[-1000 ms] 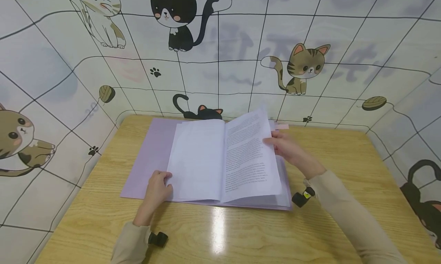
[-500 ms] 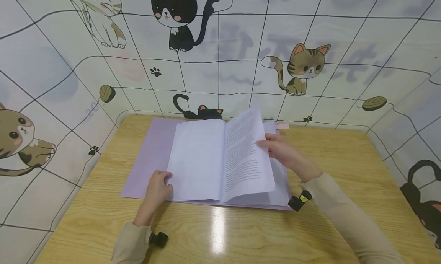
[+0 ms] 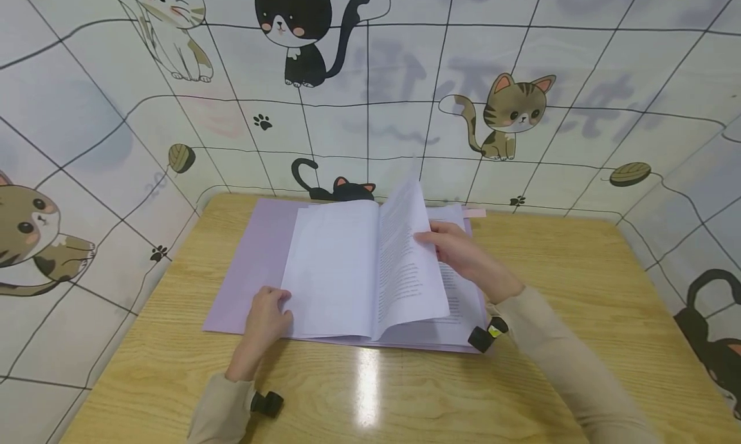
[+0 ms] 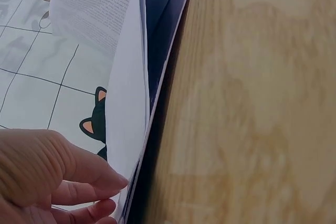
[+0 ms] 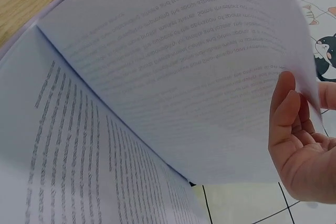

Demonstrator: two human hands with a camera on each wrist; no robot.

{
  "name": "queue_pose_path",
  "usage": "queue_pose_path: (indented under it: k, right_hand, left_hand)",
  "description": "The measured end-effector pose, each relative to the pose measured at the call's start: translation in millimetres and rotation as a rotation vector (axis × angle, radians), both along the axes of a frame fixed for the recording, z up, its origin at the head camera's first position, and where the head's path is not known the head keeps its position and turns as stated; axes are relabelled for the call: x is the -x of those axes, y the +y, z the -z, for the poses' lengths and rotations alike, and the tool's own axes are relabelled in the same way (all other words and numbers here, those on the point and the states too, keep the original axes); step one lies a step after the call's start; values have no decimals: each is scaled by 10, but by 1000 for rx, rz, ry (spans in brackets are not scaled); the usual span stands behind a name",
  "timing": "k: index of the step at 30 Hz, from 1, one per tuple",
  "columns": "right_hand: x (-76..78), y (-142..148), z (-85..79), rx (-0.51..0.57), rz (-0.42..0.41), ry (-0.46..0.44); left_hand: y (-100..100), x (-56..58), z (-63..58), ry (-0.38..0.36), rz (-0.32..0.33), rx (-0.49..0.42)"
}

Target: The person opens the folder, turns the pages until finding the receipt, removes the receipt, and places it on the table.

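A lilac folder [image 3: 249, 270] lies spread on the table with papers inside. My right hand [image 3: 463, 254] pinches the outer edge of a printed sheet [image 3: 399, 270], thumb on the near face and fingers behind. The sheet stands raised and bowed; in the right wrist view its text shows through, above another printed page [image 5: 73, 145]. At the left pages' outer edge is my left hand [image 3: 266, 318], thumb and fingers bent around that edge. In the left wrist view the thumb and fingertips of this hand [image 4: 68, 177] meet at the white pages [image 4: 126, 93].
A pink tab [image 3: 475, 213] sticks out at the folder's upper right. The wooden table [image 3: 556, 257] meets a white wall covering [image 3: 399, 135] with cat drawings close behind the folder. Each wrist carries a small black camera [image 3: 267, 404].
My right hand has moved left with the printed sheet, which bends further toward the spine. More of the printed page beneath now shows. The left hand has stayed in place.
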State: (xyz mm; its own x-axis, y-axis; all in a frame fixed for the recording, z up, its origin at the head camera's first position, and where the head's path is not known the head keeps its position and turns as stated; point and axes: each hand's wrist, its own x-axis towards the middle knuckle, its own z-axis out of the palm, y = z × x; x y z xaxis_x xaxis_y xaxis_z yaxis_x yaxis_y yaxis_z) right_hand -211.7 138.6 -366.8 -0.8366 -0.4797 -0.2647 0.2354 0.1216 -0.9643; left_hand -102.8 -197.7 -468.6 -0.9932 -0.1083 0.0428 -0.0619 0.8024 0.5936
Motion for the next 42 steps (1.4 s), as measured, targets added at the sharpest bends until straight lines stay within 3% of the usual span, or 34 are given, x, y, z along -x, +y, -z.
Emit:
queue_pose_path:
  k: [12, 21, 26, 30, 34, 42]
  right_hand:
    - [38, -236, -36, 22, 18, 15]
    - [32, -352, -67, 61, 7, 39]
    - [43, -431, -64, 87, 1, 33]
    - [56, -507, -51, 94, -10, 30]
    - [51, -592, -43, 76, -20, 39]
    - [51, -756, -14, 68, -25, 63]
  left_hand:
    - [179, -53, -130, 69, 61, -29]
    - [312, -94, -282, 277, 146, -78]
    - [428, -149, -397, 404, 224, -121]
    - [536, -203, -477, 464, 281, -168]
    - [648, -264, -570, 492, 315, -220]
    - [846, -355, -767, 514, 315, -256]
